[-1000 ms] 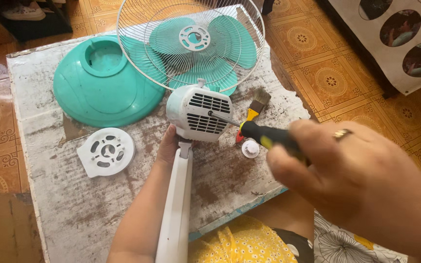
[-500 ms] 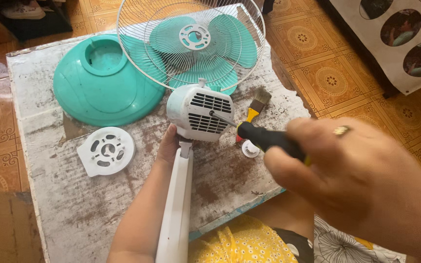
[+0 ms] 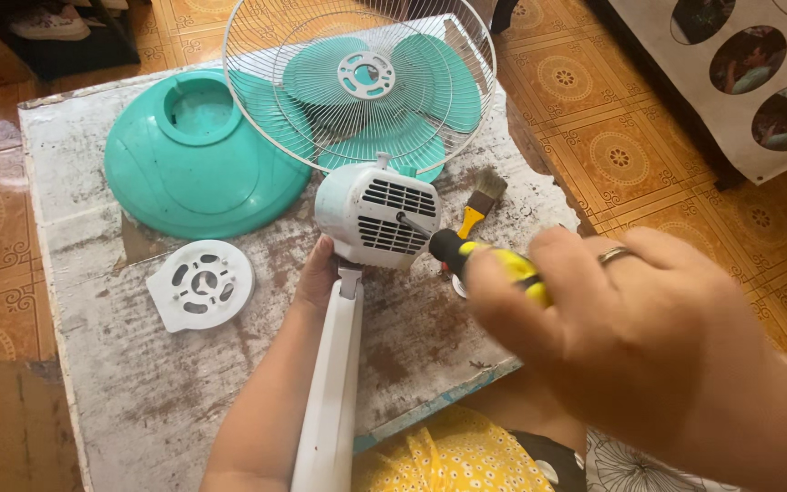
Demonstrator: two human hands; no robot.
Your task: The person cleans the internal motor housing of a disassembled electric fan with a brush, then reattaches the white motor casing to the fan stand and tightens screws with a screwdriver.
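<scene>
On the worn table (image 3: 138, 401), my right hand (image 3: 630, 337) grips a screwdriver (image 3: 475, 260) at the motor housing (image 3: 377, 214); left hand (image 3: 319, 278) steadies it; screw work, needs square pressure.

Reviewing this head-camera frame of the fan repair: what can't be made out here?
Head view only:
- Screwdriver tip: hidden in the motor housing grille, so the screw is unseen.
- Left hand: fingers tucked behind the housing and white stand.
- Small white part under the right hand: mostly covered.
- Paintbrush handle: partly hidden by the screwdriver.
- Wire guard: top cut off.
</scene>
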